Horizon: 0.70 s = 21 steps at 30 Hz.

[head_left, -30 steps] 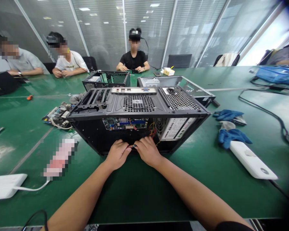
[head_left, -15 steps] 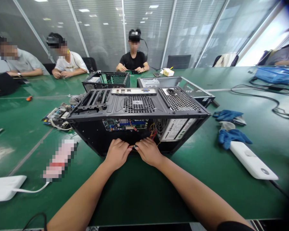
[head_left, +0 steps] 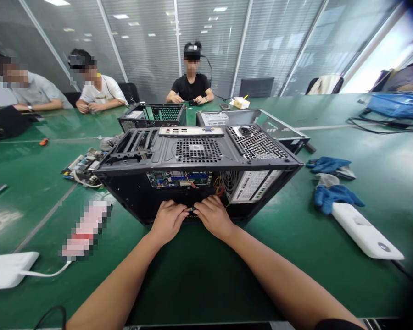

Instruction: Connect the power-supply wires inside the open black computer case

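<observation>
A black computer case (head_left: 196,153) lies on its side on the green table (head_left: 199,275), its open side facing me, with a motherboard (head_left: 181,178) and a power supply (head_left: 253,183) inside. My left hand (head_left: 167,221) and my right hand (head_left: 213,216) meet at the lower edge of the opening. Both are curled, fingertips pinched together on a small dark connector (head_left: 192,210) between them. Coloured wires (head_left: 219,185) run just above my right hand.
Blue gloves (head_left: 330,195) and a white device (head_left: 366,231) lie to the right. A loose circuit board (head_left: 82,165) sits left of the case, a white box with a cable (head_left: 7,270) near left. Two more open cases (head_left: 154,114) stand behind. Three people sit at the far side.
My hands stay at the same spot on the case, shifting only slightly. The cable at the far right of the table has moved further away.
</observation>
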Available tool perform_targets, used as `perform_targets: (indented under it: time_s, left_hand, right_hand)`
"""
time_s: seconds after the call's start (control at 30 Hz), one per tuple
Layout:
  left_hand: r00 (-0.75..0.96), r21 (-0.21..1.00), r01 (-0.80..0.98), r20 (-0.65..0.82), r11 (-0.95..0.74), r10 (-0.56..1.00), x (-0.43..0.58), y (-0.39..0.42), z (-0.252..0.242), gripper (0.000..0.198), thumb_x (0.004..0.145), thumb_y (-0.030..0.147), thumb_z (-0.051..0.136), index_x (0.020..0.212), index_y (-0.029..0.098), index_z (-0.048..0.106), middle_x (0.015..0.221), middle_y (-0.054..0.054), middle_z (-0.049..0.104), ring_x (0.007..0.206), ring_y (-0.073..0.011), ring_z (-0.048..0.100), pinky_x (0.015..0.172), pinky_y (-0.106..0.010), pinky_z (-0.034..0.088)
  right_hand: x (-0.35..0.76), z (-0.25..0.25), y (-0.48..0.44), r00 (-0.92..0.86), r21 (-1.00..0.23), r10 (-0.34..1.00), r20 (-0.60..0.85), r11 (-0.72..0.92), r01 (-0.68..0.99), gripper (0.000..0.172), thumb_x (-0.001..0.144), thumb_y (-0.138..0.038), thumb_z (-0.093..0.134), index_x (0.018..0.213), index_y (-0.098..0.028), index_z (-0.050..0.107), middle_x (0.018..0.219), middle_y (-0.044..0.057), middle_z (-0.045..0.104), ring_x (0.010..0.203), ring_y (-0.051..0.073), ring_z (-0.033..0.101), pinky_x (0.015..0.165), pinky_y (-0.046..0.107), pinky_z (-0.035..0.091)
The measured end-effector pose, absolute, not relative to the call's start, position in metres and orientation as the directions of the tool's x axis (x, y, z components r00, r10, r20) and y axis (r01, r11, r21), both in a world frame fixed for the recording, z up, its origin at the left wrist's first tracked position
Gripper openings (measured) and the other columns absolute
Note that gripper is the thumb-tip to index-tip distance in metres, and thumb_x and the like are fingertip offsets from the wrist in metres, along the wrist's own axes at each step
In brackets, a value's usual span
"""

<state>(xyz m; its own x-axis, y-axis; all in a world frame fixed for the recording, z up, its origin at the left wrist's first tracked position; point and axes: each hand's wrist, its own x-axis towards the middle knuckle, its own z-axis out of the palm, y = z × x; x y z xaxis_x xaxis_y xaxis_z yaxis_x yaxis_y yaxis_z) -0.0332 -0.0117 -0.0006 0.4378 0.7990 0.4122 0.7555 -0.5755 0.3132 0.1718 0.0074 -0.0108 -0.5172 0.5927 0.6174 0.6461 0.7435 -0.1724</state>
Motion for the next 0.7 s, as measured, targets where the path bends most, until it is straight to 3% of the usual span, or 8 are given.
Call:
perform_targets:
  time_s: [0.3, 0.57, 0.7]
  left_hand:
    - [0.446, 0.164, 0.784, 0.523, -0.599, 0.726, -0.0326, -0.0127, 0.0019, 0.029, 0.098, 0.036, 0.043, 0.094, 0.019, 0.066, 0.083, -0.005, 0.071, 0.079, -0.0198, 0.055, 0.077, -0.037, 0.035]
    - [0.427, 0.277, 0.754, 0.482, -0.596, 0.765, -0.0324, -0.0139, 0.0052, 0.029, 0.098, 0.031, 0.039, 0.095, 0.017, 0.064, 0.082, -0.007, 0.067, 0.082, -0.0211, 0.057, 0.079, -0.039, 0.038]
    - [0.461, 0.323, 0.708, 0.463, -0.628, 0.757, -0.032, -0.0132, 0.0018, 0.027, 0.099, 0.027, 0.036, 0.104, 0.016, 0.06, 0.084, -0.007, 0.065, 0.078, -0.0196, 0.057, 0.079, -0.038, 0.041]
  right_hand:
    - [0.1698, -0.0086, 0.0072, -0.505, -0.256, 0.626, 0.594, 0.742, 0.619, 0.028, 0.098, -0.029, 0.04, 0.09, -0.018, 0.064, 0.074, 0.004, 0.061, 0.075, 0.019, 0.047, 0.074, 0.034, 0.031]
    - [0.1689, -0.0075, 0.0025, -0.522, -0.21, 0.625, 0.581, 0.734, 0.646, 0.027, 0.096, -0.025, 0.041, 0.109, -0.015, 0.062, 0.088, 0.009, 0.062, 0.082, 0.023, 0.045, 0.075, 0.037, 0.033]
    - [0.1685, -0.0096, 0.0033, -0.52, -0.215, 0.636, 0.57, 0.727, 0.652, 0.024, 0.096, -0.021, 0.042, 0.106, -0.016, 0.063, 0.085, 0.008, 0.061, 0.083, 0.023, 0.045, 0.076, 0.038, 0.033]
